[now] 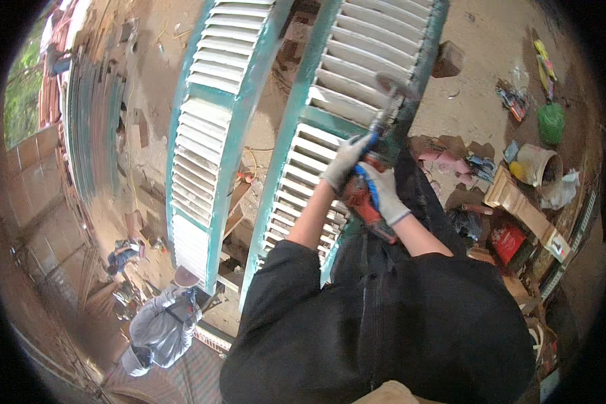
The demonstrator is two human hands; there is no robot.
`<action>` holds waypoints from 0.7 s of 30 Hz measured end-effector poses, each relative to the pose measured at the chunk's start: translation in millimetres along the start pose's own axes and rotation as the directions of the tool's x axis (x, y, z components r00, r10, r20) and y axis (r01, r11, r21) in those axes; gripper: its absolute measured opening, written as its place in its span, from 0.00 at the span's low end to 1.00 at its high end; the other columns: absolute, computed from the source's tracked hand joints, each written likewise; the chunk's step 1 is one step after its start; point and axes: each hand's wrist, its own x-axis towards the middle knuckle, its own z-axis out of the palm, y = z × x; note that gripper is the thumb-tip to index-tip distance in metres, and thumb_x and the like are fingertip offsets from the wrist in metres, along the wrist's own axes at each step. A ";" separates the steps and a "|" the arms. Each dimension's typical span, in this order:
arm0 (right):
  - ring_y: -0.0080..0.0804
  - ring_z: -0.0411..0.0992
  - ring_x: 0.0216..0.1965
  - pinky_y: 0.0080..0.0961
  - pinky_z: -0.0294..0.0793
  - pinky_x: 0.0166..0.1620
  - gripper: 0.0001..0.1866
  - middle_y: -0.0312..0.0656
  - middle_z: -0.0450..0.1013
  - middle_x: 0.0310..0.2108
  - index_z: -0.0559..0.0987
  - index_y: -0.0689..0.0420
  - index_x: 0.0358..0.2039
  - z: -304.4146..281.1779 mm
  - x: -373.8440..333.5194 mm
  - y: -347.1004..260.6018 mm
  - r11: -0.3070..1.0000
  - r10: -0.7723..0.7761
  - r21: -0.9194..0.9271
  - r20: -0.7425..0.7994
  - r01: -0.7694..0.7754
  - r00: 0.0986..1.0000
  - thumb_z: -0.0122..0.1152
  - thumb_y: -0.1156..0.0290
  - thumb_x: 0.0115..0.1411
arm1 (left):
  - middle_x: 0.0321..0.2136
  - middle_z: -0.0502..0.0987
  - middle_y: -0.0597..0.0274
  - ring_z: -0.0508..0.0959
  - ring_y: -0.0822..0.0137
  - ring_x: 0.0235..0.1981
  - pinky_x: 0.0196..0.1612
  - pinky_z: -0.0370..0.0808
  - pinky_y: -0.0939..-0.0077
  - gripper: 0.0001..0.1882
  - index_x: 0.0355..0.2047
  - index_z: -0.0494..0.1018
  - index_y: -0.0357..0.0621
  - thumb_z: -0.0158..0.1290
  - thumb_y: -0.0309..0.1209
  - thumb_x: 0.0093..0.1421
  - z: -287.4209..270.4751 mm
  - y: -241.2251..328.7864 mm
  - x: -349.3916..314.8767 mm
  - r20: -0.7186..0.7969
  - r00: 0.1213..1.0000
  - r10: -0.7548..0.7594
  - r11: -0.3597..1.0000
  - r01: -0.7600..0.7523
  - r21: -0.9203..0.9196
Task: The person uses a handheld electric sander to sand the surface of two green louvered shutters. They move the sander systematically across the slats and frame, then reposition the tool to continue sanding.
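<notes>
Both my hands wear pale gloves with blue palms and grip a red and black angle grinder (365, 202). My left hand (344, 161) is closed round its front part, near the head. Farther back, my right hand (382, 190) wraps the red body. A round disc (392, 85) at the tool's far end is over the right edge of a louvred shutter (301, 114); whether it touches the wood, I cannot tell. That shutter has a green frame and white slats. To its left lies a second green and white shutter (202, 135).
A person in grey (161, 326) works at the near end of the left shutter. At right are a tipped bucket (544, 165), a green bag (551, 123), a wooden box (518, 198) and a red container (507, 241). A brick-like block (449, 59) stands beside my shutter. Long boards (91, 128) lie far left.
</notes>
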 end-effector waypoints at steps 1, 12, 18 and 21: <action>0.26 0.75 0.31 0.23 0.74 0.36 0.16 0.37 0.76 0.33 0.78 0.61 0.37 -8.2 -3.2 -2.6 0.999 0.027 0.044 0.005 -0.027 1.000 0.70 0.68 0.50 | 0.38 0.78 0.60 0.74 0.72 0.38 0.42 0.71 0.79 0.25 0.46 0.74 0.32 0.53 0.45 0.61 8.3 -0.2 0.1 0.019 0.995 0.099 0.989 -0.100 0.107; 0.24 0.73 0.32 0.24 0.73 0.37 0.15 0.37 0.77 0.31 0.80 0.61 0.34 95.5 54.9 -10.5 0.998 0.007 0.050 0.366 -0.028 0.931 0.67 0.64 0.51 | 0.35 0.78 0.61 0.77 0.71 0.35 0.39 0.74 0.75 0.18 0.43 0.76 0.36 0.57 0.36 0.57 -83.1 61.8 -1.8 -0.121 0.920 0.373 0.924 -0.356 0.141; 0.27 0.74 0.31 0.25 0.73 0.38 0.17 0.38 0.77 0.31 0.79 0.62 0.34 90.4 29.9 -1.5 0.996 0.008 0.086 0.263 -0.031 0.965 0.68 0.64 0.48 | 0.36 0.78 0.60 0.76 0.73 0.35 0.40 0.72 0.79 0.24 0.45 0.74 0.33 0.56 0.43 0.58 -87.4 46.7 -14.6 -0.138 0.971 0.197 0.974 -0.178 0.141; 0.27 0.74 0.32 0.25 0.73 0.38 0.17 0.39 0.77 0.32 0.79 0.63 0.35 65.2 -0.9 4.4 0.993 0.094 -0.080 0.104 -0.085 0.990 0.68 0.64 0.48 | 0.38 0.77 0.64 0.75 0.73 0.37 0.43 0.72 0.80 0.22 0.47 0.73 0.37 0.56 0.40 0.59 -66.3 28.4 -26.3 -0.025 1.000 -0.005 0.997 0.007 0.077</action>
